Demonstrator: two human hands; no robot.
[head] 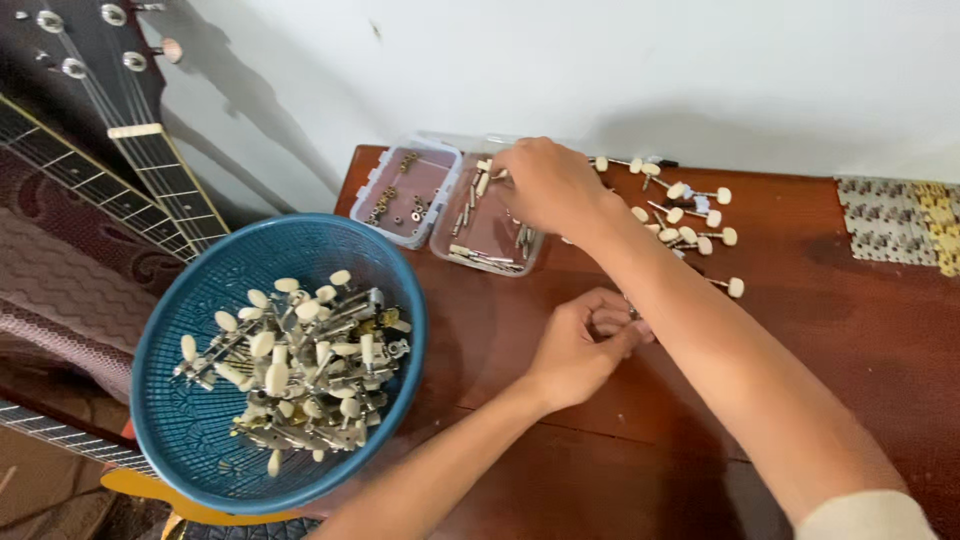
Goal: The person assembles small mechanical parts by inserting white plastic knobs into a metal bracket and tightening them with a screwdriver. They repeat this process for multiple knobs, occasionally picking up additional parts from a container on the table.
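My right hand reaches across to a clear plastic box at the back of the brown wooden table, its fingers pinched on a small metal pin over the box's right compartment. My left hand rests on the table in front, fingers curled around a small metal part that is mostly hidden. The box's left compartment holds small screws and rings; the right one holds metal pins.
A blue plastic basket full of guitar tuning pegs with cream knobs sits at the left. Loose tuning pegs lie behind my right arm. Metal strips lie at the right edge. Guitar necks lean at the left wall.
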